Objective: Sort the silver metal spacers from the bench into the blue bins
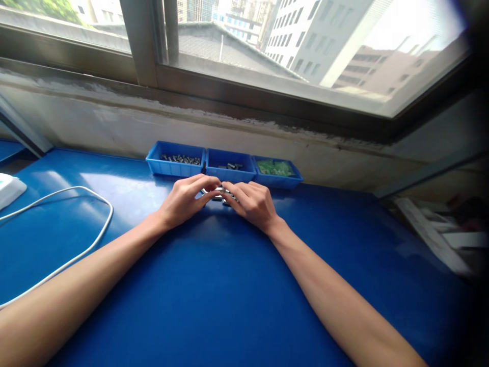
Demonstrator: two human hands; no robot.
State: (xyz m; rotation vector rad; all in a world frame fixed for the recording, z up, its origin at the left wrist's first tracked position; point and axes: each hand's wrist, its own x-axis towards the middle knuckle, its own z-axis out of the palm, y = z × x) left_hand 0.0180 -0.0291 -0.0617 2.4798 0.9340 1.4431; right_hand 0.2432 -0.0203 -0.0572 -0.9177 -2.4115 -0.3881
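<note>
Both hands meet in front of the blue bins, just above the blue table. Between their fingertips is a small, shiny silver-and-white piece (218,191), mostly covered by the fingers, so its kind is unclear. My left hand (187,197) pinches it from the left with thumb and fingers. From the right, my right hand (252,203) has its fingers closed on the same piece. Below the fingers a small dark and pale part (225,202) shows; whether it belongs to the held piece I cannot tell.
Three joined blue bins stand against the wall: a left bin (155,162) of small metal parts, a middle bin (214,174) with a few metal pieces, a right bin (273,180) with green pieces. A white cable (109,214) curves across the blue table (214,295) at left.
</note>
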